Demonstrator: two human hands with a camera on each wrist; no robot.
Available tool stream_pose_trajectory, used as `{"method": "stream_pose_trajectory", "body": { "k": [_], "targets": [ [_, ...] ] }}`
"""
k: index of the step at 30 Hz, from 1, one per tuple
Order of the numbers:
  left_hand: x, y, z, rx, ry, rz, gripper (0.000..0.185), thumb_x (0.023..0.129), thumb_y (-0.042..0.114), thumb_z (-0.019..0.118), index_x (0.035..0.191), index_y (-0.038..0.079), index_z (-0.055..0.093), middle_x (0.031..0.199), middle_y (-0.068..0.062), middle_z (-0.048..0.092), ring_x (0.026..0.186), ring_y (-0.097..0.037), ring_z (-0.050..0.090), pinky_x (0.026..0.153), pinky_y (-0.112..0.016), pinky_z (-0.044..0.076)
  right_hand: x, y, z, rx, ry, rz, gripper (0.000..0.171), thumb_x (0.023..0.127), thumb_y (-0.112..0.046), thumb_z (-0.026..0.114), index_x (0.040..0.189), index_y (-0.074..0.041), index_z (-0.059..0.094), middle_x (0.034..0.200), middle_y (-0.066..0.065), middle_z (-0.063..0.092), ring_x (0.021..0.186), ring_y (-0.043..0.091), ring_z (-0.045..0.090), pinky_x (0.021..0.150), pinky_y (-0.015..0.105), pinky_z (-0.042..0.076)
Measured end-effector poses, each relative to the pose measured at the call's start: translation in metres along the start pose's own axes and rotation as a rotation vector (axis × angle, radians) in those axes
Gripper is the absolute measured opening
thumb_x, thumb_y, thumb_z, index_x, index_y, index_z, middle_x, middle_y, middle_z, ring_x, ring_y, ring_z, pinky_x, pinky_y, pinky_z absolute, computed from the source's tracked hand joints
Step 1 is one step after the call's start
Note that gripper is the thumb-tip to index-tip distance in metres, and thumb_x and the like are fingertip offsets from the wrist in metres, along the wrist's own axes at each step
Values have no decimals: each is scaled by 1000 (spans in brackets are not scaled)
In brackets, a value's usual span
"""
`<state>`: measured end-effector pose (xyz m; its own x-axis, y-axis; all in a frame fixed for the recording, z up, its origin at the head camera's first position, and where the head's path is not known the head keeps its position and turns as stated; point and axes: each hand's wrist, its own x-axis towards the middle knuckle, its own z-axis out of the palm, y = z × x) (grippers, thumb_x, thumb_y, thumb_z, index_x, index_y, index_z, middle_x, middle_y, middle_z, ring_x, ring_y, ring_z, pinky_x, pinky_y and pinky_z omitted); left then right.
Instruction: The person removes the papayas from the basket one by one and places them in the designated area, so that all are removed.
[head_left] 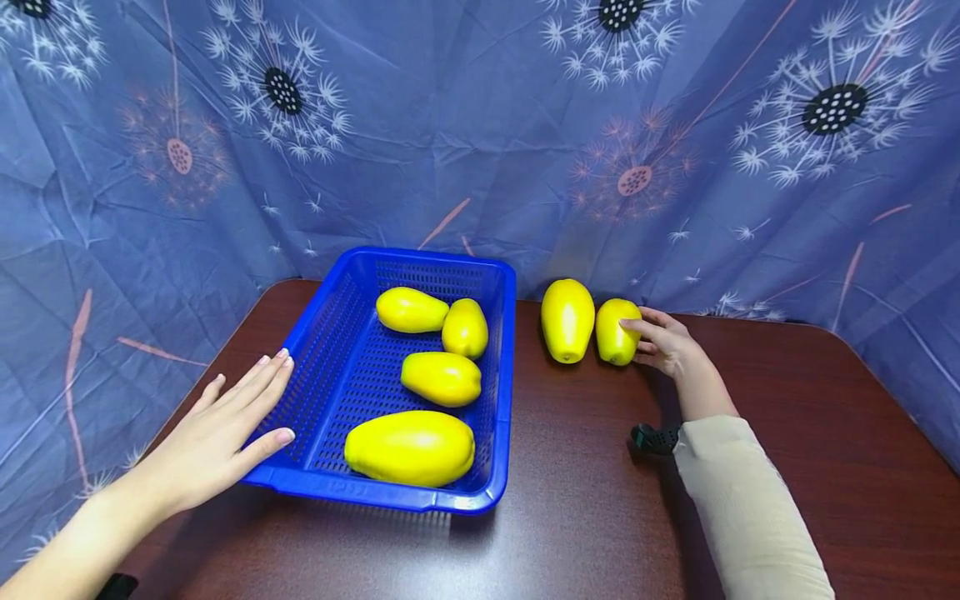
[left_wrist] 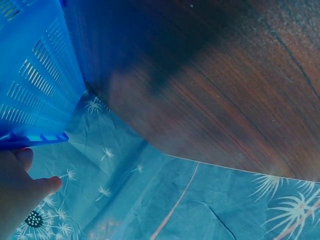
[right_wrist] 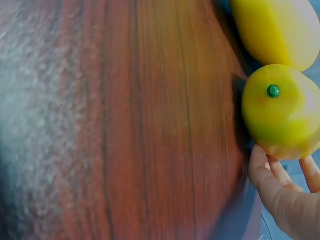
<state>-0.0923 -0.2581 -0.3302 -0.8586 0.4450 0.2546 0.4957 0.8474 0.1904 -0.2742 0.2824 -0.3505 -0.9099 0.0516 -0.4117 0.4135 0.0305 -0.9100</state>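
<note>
**Fingers on fruit and basket**

Right hand [head_left: 663,342] at 3 o'clock, fingers loosely curved around small yellow fruit [head_left: 617,331] on table [head_left: 585,500]. Left hand [head_left: 225,433] at 9 o'clock, fingers straight, flat against blue basket [head_left: 504,367] wall.

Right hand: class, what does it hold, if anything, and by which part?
The right hand grips the smaller yellow fruit on the table, fingers curled round its right side.
</note>
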Motion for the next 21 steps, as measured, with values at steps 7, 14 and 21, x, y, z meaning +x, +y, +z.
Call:
{"method": "stream_pose_trajectory", "body": {
  "k": [7, 14, 21],
  "targets": [
    [0, 0, 0, -2, -14, -14, 71, 94, 35, 52, 150, 10, 16, 155, -7, 14, 142, -15, 1, 109, -52, -6, 5, -2, 5, 13, -2, 9, 87, 86, -25, 67, 151, -19, 10, 154, 9, 13, 106, 21, 46, 94, 38, 39],
    [0, -1, -1, -2, -3, -10, 71, 94, 35, 53, 150, 10, 18, 155, -8, 17, 142, -14, 2, 110, -52, -4, 7, -3, 5, 29, 2, 6, 88, 86, -22, 67, 151, -20, 9, 155, 8, 13, 91, 13, 53, 89, 35, 41],
    [0, -1, -1, -10, -7, -13, 71, 94, 35, 53, 150, 10, 17, 155, -8, 16, 142, -14, 1, 110, -52, -5, 7, -3, 4, 63, 31, 6, 86, 84, -21, 70, 151, -18, 15, 149, 8, 23, 74, 7, 57, 69, 27, 48]
  ]
}}
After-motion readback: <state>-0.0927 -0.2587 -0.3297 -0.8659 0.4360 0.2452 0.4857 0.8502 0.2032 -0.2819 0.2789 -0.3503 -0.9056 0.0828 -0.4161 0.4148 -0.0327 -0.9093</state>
